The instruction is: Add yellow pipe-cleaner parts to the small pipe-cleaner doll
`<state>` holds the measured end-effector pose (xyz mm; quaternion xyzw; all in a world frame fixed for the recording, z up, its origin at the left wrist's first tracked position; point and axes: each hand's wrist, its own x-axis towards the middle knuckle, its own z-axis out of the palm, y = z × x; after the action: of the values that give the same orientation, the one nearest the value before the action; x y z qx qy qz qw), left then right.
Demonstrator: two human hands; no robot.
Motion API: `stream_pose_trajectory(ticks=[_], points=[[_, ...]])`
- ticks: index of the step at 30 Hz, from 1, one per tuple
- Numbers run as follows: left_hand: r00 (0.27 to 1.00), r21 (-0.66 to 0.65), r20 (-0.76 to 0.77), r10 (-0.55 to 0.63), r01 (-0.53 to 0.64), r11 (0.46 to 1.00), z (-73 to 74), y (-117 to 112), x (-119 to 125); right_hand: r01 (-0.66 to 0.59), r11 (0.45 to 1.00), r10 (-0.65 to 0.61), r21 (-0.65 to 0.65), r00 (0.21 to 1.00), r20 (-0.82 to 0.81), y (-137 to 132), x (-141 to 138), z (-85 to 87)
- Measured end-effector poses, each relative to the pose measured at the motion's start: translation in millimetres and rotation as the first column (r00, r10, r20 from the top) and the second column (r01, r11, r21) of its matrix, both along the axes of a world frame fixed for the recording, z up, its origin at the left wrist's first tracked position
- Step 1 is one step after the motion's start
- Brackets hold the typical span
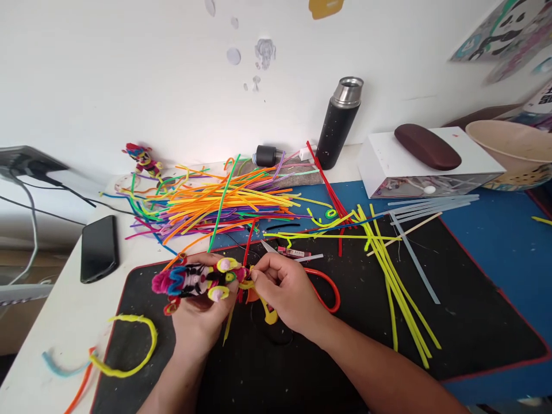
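Observation:
My left hand (198,319) is wrapped round a pipe-cleaner figure (196,280), holding it on its side above the black mat. The figure has a magenta and blue head, a pink face with black markings, and yellow limbs with pale pink ends. My right hand (280,287) pinches with thumb and forefinger at the figure's lower end, where magenta and yellow pieces show. What exactly sits between those fingertips is too small to make out. Under my hands lie red-handled scissors (330,287), their handle partly hidden by my right hand.
A heap of coloured pipe cleaners (228,201) spreads along the back. Yellow ones (399,287) lie right, beside clear glue sticks (416,259). A similar figure (144,160), a black flask (340,123), a white box (414,155) and a phone (99,248) stand or lie around the mat (466,328).

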<state>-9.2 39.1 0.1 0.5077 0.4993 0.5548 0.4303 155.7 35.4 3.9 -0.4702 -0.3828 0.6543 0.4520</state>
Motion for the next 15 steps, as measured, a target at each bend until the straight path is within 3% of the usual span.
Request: stream_pose_trajectory(ticks=[7,15], points=[[0.944,-0.153,0.331,-0.008,0.062,0.986,3.0,9.5,6.7,0.002,1.000,-0.002,-0.015,0.999,-0.045,-1.1,-1.2,-2.2],[0.869,-0.270,0.494,0.021,0.131,0.954,4.2,15.3,2.0,-0.066,0.997,0.057,-0.038,0.979,-0.196,-1.7,2.1,-5.3]])
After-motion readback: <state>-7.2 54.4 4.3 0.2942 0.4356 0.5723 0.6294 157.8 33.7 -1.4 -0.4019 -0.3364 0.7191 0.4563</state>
